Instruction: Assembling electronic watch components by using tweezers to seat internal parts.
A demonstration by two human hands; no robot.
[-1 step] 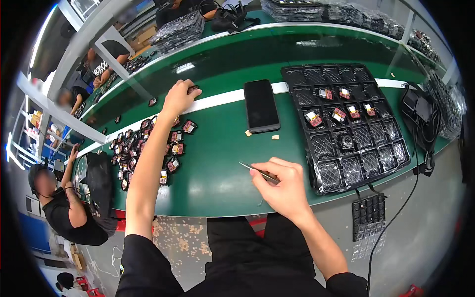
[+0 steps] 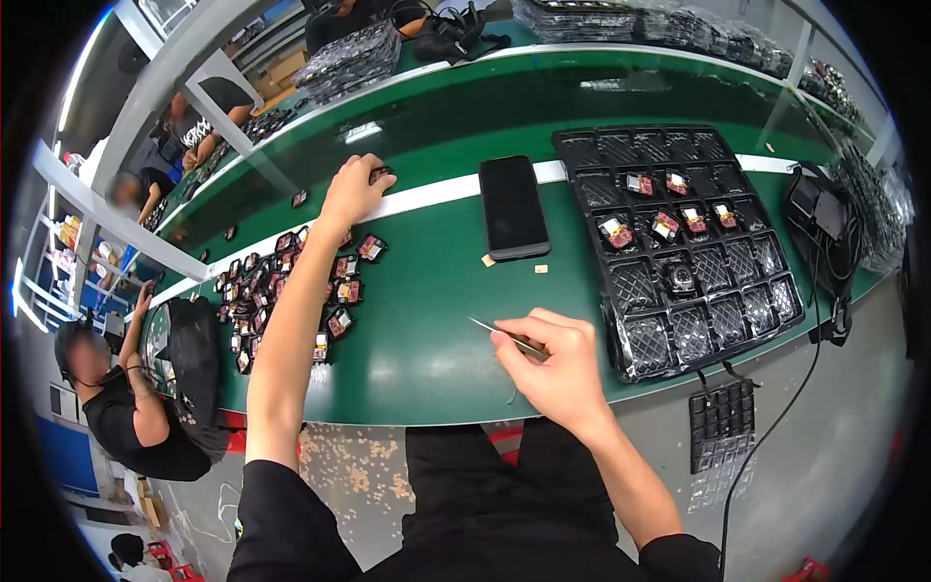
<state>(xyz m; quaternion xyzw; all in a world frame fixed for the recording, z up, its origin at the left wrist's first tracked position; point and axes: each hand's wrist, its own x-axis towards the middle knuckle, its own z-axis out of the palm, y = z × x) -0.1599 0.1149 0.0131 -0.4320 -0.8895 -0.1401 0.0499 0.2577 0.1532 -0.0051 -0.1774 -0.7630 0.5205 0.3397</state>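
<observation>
My left hand (image 2: 352,192) reaches past the white strip on the far side of the bench. Its fingers are closed on a small black electronic module (image 2: 380,175), mostly covered by the hand. Under and beside my left forearm lies a heap of similar modules (image 2: 260,291), black with red and white parts. My right hand (image 2: 560,364) is closed around a pair of metal tweezers (image 2: 485,326), tip pointing to the far left. To its right lies a black compartment tray (image 2: 635,307), with several red-and-white modules in the middle rows and a black piece in a nearer pocket.
A black smartphone (image 2: 514,209) lies mid-bench, with small tan pieces (image 2: 541,269) near it. Right of the tray are a black device (image 2: 819,209) and a cable. Stacked trays (image 2: 349,63) stand at the back. A co-worker (image 2: 136,398) sits at the left; grey frame posts rise there.
</observation>
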